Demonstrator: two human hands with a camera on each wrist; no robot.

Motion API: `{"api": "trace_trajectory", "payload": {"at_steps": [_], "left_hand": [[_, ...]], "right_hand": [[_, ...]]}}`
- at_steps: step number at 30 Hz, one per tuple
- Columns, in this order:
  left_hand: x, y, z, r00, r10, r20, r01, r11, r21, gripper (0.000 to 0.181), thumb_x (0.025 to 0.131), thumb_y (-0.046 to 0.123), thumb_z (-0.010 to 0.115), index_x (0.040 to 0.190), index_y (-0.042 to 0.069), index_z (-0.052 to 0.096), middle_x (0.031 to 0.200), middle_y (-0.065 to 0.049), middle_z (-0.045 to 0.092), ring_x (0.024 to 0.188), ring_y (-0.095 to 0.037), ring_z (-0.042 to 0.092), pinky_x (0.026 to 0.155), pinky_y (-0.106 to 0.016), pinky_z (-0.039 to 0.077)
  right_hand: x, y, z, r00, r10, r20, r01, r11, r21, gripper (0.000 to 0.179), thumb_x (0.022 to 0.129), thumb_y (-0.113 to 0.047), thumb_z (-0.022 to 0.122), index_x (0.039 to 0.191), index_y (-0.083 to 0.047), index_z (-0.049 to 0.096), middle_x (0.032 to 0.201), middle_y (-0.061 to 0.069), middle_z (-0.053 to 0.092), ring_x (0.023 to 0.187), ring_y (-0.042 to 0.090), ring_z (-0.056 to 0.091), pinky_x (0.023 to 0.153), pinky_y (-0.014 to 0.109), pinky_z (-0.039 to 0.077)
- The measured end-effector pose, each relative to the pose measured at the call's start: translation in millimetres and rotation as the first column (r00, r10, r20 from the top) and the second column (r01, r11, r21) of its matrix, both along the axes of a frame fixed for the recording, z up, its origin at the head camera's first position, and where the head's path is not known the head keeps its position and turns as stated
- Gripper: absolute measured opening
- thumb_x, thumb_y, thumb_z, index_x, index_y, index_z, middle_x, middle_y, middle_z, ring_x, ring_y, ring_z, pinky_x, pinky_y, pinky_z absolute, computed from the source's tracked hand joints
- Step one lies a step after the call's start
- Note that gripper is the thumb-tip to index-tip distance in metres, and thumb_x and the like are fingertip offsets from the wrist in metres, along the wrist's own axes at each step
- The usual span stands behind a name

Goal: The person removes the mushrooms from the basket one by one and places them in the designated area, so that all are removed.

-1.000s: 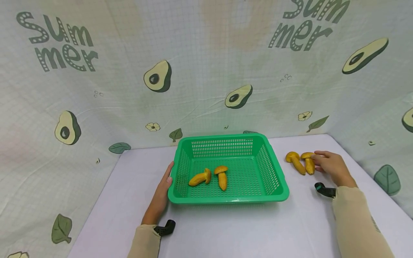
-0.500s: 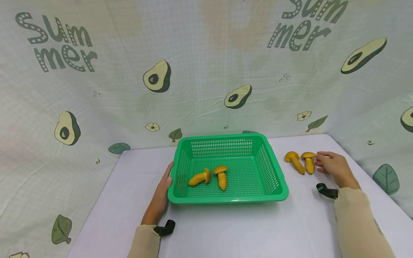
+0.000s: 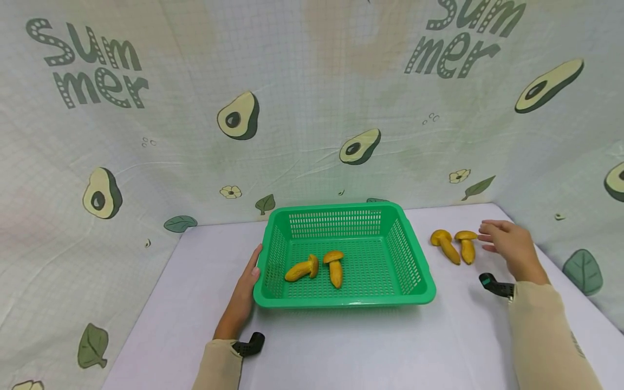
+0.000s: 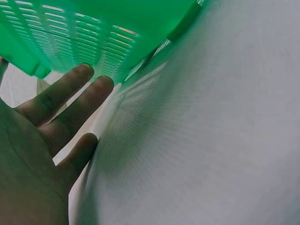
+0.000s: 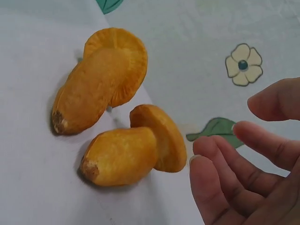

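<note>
On the table [image 3: 361, 352] sits a green basket [image 3: 345, 302], my left hand [image 3: 242, 290] at its left side, fingers straight. My right hand [image 3: 510, 248], fingers loosely bent and holding nothing, is just beside two mushrooms [image 3: 468, 250]; two other mushrooms [image 3: 335, 269] lie in the basket.

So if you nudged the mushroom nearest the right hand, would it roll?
The mushroom would likely swivel rather than roll straight, since its cap flares wider than its stem. It is probably fairly stiff, as the thick stem shows no sag.
</note>
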State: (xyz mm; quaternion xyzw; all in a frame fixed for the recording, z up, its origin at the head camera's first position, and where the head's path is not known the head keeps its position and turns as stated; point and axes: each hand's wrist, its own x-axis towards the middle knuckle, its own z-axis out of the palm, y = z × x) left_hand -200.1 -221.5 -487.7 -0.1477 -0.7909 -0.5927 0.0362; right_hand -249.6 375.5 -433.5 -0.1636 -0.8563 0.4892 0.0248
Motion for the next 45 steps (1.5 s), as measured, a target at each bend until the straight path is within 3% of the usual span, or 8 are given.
{"api": "trace_trajectory", "payload": {"at_steps": [7, 17, 22, 28, 33, 38, 45], "left_hand": [[-0.2, 0.2, 1.1, 1.0, -0.005, -0.004, 0.005, 1.0, 0.002, 0.053, 0.109, 0.038, 0.025, 0.161, 0.033, 0.018, 0.165, 0.006, 0.015, 0.151, -0.021, 0.009, 0.117, -0.062, 0.005], [1.5, 0.8, 1.5, 1.0, -0.011, -0.011, 0.011, 1.0, -0.002, 0.053, 0.11, 0.038, 0.025, 0.162, 0.031, 0.017, 0.165, 0.006, 0.015, 0.151, -0.02, 0.008, 0.117, -0.059, 0.004], [1.4, 0.9, 1.2, 1.0, -0.01, -0.011, 0.01, 1.0, -0.003, 0.053, 0.11, 0.038, 0.025, 0.162, 0.03, 0.017, 0.165, 0.006, 0.015, 0.151, -0.02, 0.008, 0.117, -0.059, 0.004], [1.1, 0.7, 0.7, 1.0, -0.013, -0.011, 0.013, 1.0, -0.003, 0.053, 0.11, 0.037, 0.025, 0.162, 0.032, 0.017, 0.165, 0.007, 0.015, 0.151, -0.019, 0.008, 0.118, -0.059, 0.004], [1.3, 0.7, 1.1, 1.0, -0.01, -0.009, 0.01, 1.0, -0.004, 0.052, 0.11, 0.04, 0.025, 0.161, 0.034, 0.017, 0.165, 0.007, 0.015, 0.151, -0.019, 0.008, 0.118, -0.06, 0.004], [1.4, 1.0, 1.5, 1.0, -0.008, -0.023, 0.008, 1.0, -0.009, 0.054, 0.11, 0.037, 0.024, 0.162, 0.028, 0.017, 0.165, 0.006, 0.015, 0.151, -0.02, 0.009, 0.117, -0.059, 0.005], [0.9, 1.8, 1.6, 1.0, -0.007, -0.025, 0.007, 1.0, -0.002, 0.054, 0.11, 0.036, 0.024, 0.163, 0.026, 0.016, 0.166, 0.005, 0.015, 0.151, -0.02, 0.009, 0.117, -0.058, 0.005]], "right_hand": [[-2.4, -14, 15.8, 0.993, 0.096, -0.07, -0.1, 0.994, -0.041, 0.074, 0.103, -0.054, 0.043, 0.15, 0.003, 0.039, 0.141, 0.027, 0.049, 0.112, 0.027, 0.061, 0.081, 0.025, 0.056], [-8.8, -41, 36.9, 0.973, 0.22, -0.074, -0.224, 0.973, -0.054, 0.073, 0.102, -0.055, 0.046, 0.148, 0.001, 0.042, 0.139, 0.026, 0.051, 0.097, 0.005, 0.064, 0.082, 0.022, 0.055], [-12.2, -53, 45.0, 0.958, 0.277, -0.076, -0.281, 0.958, -0.056, 0.074, 0.099, -0.057, 0.05, 0.147, -0.002, 0.043, 0.137, 0.023, 0.054, 0.113, 0.023, 0.063, 0.092, 0.033, 0.054], [-15.2, -72, 57.8, 0.938, 0.343, -0.05, -0.345, 0.937, -0.043, 0.076, 0.098, -0.061, 0.051, 0.148, -0.005, 0.044, 0.138, 0.02, 0.056, 0.115, 0.027, 0.062, 0.1, 0.046, 0.048], [-16.5, -87, 68.6, 0.91, 0.409, -0.065, -0.412, 0.911, -0.036, 0.066, 0.102, -0.053, 0.048, 0.147, -0.005, 0.044, 0.138, 0.021, 0.055, 0.119, 0.033, 0.059, 0.095, 0.037, 0.052], [-20.6, -102, 75.8, 0.886, 0.456, -0.086, -0.462, 0.884, -0.075, 0.059, 0.104, -0.046, 0.049, 0.147, -0.004, 0.045, 0.138, 0.021, 0.055, 0.122, 0.034, 0.057, 0.089, 0.03, 0.054], [-29.4, -128, 86.4, 0.858, 0.497, -0.133, -0.511, 0.851, -0.119, 0.052, 0.104, -0.039, 0.054, 0.142, -0.003, 0.051, 0.135, 0.02, 0.056, 0.118, 0.034, 0.06, 0.094, 0.039, 0.053]]}}
